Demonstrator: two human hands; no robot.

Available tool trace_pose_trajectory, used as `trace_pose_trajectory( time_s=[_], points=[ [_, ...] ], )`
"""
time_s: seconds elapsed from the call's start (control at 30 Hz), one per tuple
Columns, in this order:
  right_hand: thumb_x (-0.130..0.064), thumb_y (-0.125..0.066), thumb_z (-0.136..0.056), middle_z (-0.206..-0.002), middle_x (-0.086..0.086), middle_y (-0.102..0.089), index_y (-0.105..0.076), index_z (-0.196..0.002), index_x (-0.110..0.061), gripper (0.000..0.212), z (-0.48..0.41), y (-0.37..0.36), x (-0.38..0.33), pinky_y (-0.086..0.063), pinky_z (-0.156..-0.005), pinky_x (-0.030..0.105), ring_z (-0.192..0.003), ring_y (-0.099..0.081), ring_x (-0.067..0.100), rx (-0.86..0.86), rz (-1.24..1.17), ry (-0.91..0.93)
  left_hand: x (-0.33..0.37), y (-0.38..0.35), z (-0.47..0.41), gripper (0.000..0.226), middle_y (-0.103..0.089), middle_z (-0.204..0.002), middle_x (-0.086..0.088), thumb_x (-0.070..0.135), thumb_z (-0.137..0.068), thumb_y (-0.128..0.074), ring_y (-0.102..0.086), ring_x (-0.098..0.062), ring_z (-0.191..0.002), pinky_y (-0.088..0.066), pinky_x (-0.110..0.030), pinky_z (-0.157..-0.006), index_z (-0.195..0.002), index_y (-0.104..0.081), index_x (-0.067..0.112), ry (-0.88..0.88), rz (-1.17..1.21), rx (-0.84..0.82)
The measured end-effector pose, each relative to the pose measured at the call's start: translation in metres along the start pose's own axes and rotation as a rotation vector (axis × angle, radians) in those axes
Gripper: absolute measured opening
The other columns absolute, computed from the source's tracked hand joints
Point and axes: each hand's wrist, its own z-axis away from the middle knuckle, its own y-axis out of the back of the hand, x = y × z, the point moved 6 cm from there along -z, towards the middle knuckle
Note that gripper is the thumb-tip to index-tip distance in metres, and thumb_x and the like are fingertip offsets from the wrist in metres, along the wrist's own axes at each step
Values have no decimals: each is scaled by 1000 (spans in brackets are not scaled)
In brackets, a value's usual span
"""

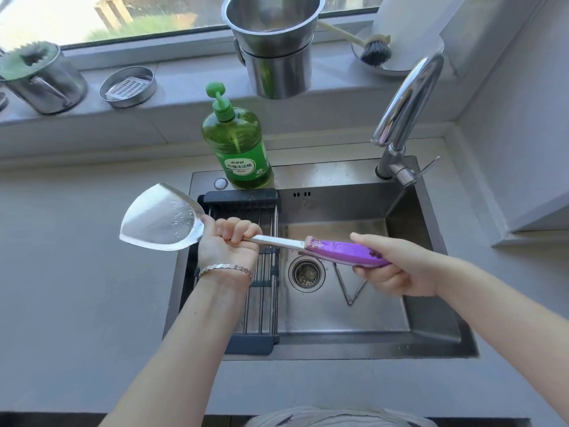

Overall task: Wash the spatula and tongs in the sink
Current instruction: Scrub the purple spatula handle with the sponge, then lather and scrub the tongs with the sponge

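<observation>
Two hands, left hand [226,241] and right hand [397,266], grip one spatula [166,223] over sink [431,303]

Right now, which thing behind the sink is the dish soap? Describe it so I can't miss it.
Start at the steel sink and follow its back ledge left from the faucet. The soap bottle stands upright there, above the dark drying rack. It alone is clear green plastic with a pump top; everything on the windowsill behind is metal.

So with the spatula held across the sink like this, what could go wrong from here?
The spatula blade hangs left of the sink, over the counter, and looks wet, so it may drip there. The left hand grips the bare metal shaft and could slip. Swinging the blade back could knock the soap bottle.
</observation>
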Motion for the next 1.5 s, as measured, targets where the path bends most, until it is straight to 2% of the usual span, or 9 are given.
trace_pose_trajectory(
  time_s=[0.13,0.3,0.43,0.57,0.67,0.77,1.03,1.2,1.5],
  points=[
    [-41,-26,-98,-45,-1,-24,-36,-56,-13,52,-6,-6,3,-14,-40,18,-33,-18,8,147,259,70,-7,2,7,47,-37,-46,5,46,-95,-38,-38,-8,-34,-34,-19,-56,-58,-36,17,-72,-40,61],
    [-19,-29,-98,-53,2,-38,-29,-56,-14,42,-9,-23,-4,-25,-53,31,-54,-34,19,379,676,275,-73,26,27,11,-55,-73,-3,19,-93,-53,-57,-13,-68,-44,-29,-63,-93,-48,9,12,-399,190],
    [-26,-27,-101,-50,-6,-36,-30,-47,-25,53,3,-34,-12,-27,-54,31,-62,-40,19,548,806,398,-104,46,28,13,-58,-49,-4,6,-91,-54,-57,-15,-50,-53,-28,-49,-82,-45,9,147,-390,280],
    [-31,-30,-99,-54,-2,-45,-47,-53,-17,51,-3,-34,-7,-37,-59,33,-58,-42,17,427,829,370,-99,54,28,6,-59,-42,-7,2,-91,-52,-61,-17,-40,-54,-30,-44,-92,-46,2,137,-434,335],
    [-35,-36,-97,-51,0,-45,-53,-49,-19,53,-12,-17,2,-39,-58,31,-54,-45,18,420,727,340,-82,64,34,14,-56,-37,-5,-1,-90,-51,-55,-14,-30,-50,-25,-36,-99,-42,3,115,-569,374],
    [-32,-39,-97,-53,1,-42,-62,-55,-24,48,-17,-2,4,-34,-57,26,-54,-43,17,447,630,306,-59,73,40,18,-49,-38,-3,-7,-89,-47,-47,-16,-31,-43,-23,-44,-82,-40,8,120,-893,321],
    [-25,-44,-94,-55,-4,-50,-64,-63,-21,37,-31,1,-40,-37,-56,24,-54,-45,14,445,602,309,5,77,5,3,-47,-71,4,19,-91,-50,-44,-10,-58,-36,-21,-52,-90,-47,19,108,-2252,-45],
    [-20,-44,-95,-61,-3,-48,-63,-79,-12,27,-43,-9,-115,-37,-52,20,-53,-43,11,447,486,380,29,12,-16,29,-63,-97,-2,43,-94,-42,-61,-21,-89,-47,-30,-76,-106,-56,20,-179,-2953,-157],
    [-32,-46,-97,-73,7,-52,-54,-88,-1,34,-89,-40,-252,-37,-35,12,-48,-43,8,296,-76,339,32,-32,-35,24,-67,-106,-4,34,-92,-51,-64,-23,-97,-38,-29,-69,-105,-60,16,-341,-3129,-284]
  ],
)
